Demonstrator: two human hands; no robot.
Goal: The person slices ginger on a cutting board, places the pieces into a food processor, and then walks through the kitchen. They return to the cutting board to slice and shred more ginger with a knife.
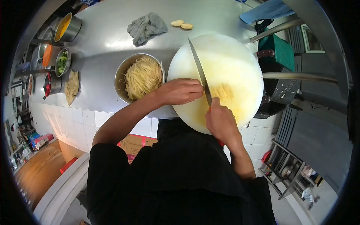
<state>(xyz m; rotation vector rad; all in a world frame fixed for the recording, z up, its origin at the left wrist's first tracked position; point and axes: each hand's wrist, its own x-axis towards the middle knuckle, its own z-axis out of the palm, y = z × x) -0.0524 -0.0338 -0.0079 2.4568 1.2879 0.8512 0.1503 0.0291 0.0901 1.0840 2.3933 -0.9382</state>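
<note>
A round white cutting board (225,56) lies on the steel table, tinted yellow in places. My right hand (222,118) is closed round the handle of a long knife (200,69), its blade pointing up and to the left across the board. Against the blade's left side, my left hand (183,91) has its fingers bent and pressed together; whatever lies under them is hidden. Thin pale yellow strips (224,92) lie right of the blade. Left of the board stands a round metal bowl (119,83) heaped with similar pale shreds (142,78).
A grey cloth (147,28) and two pale peeled pieces (182,24) lie beyond the board. Several metal bowls and a beige cloth (71,87) are at the left. Knife handles (265,53) and a green container (279,52) stand right of the board.
</note>
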